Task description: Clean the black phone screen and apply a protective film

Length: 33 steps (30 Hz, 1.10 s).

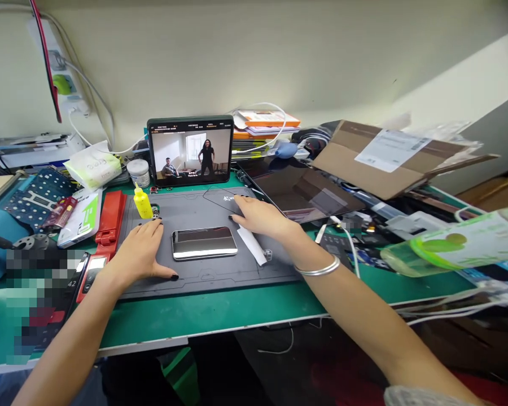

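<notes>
A smartphone [204,243] lies flat with its glossy face up in the middle of a dark grey work mat [203,276]. My left hand [141,252] rests flat on the mat just left of the phone, fingers spread and holding nothing. My right hand [260,216] lies palm down on the mat just right of the phone, fingers stretched toward a dark triangular pick [224,198]. A white strip [253,246] pokes out from under that hand. A silver bangle [319,269] circles my right wrist.
A tablet [190,150] playing a video stands behind the mat. A yellow bottle [143,203], a white jar [138,172] and a red tool [110,217] sit at the left. A dark glass panel [298,192], a cardboard box [389,160] and cables crowd the right.
</notes>
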Tool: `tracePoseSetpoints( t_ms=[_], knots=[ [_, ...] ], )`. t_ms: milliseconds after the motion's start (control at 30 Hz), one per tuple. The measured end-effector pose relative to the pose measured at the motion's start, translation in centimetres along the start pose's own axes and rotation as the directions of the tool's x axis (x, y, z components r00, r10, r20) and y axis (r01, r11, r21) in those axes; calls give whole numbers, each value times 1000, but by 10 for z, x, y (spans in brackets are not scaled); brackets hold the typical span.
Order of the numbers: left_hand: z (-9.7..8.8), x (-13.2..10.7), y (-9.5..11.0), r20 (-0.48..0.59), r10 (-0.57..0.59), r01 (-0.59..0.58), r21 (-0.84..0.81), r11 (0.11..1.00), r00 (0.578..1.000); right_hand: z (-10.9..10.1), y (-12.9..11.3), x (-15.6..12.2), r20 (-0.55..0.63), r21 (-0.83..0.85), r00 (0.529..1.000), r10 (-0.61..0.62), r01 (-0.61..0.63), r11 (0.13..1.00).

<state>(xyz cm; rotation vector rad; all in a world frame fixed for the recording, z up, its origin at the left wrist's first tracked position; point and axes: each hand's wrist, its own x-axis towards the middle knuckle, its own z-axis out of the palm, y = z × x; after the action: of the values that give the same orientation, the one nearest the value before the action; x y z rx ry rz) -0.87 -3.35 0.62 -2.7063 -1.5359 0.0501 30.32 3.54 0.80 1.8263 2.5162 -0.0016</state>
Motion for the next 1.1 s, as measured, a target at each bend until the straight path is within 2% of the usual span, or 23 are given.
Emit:
tracePoseSetpoints(
  t_ms=[133,333,600,867,1000,1100],
  knots=[
    [0,-1,0,5,-9,9,-28,1000,1000,8,7,0,-39,-2,999,-17,17,1000],
    [1,-2,0,-1,9,-9,-46,999,1000,3,12,3,-14,-41,1000,-8,7,999],
    [3,-3,0,-5,5,-5,-68,998,1000,6,0,6,-48,-63,999,4,-7,998],
    [4,-3,1,38,-13,15,-46,999,999,5,11,14,-93,74,992,89,-82,994],
    [2,-4,1,11,-14,15,-69,998,1000,6,14,16,-148,178,974,169,-142,974],
    [-4,-2,3,-26,-18,15,-103,995,999,8,13,9,-271,332,952,144,-47,942]
  ],
)
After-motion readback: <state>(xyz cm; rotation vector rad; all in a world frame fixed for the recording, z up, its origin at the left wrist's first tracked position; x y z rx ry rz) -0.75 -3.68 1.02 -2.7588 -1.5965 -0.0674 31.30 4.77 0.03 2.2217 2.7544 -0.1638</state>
